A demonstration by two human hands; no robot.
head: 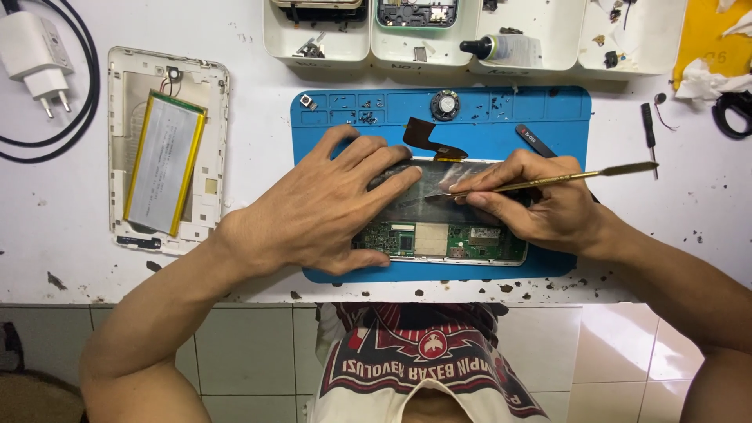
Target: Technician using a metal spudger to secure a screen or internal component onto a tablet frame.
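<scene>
An opened tablet (439, 235) lies on a blue work mat (501, 117), its green circuit board showing along the near edge. My left hand (329, 207) presses flat on the tablet's left part, fingers spread over the dark shielding. My right hand (540, 204) grips a thin metal spudger (595, 174), whose tip touches the shiny middle of the tablet. A brown flex cable (431, 139) curls up from the tablet's far edge.
A white back cover with a silver battery (164, 160) lies to the left. A white charger (35, 55) sits at far left. White parts trays (470, 56) line the back. A small round speaker (445, 104) and a screwdriver (648, 129) rest nearby.
</scene>
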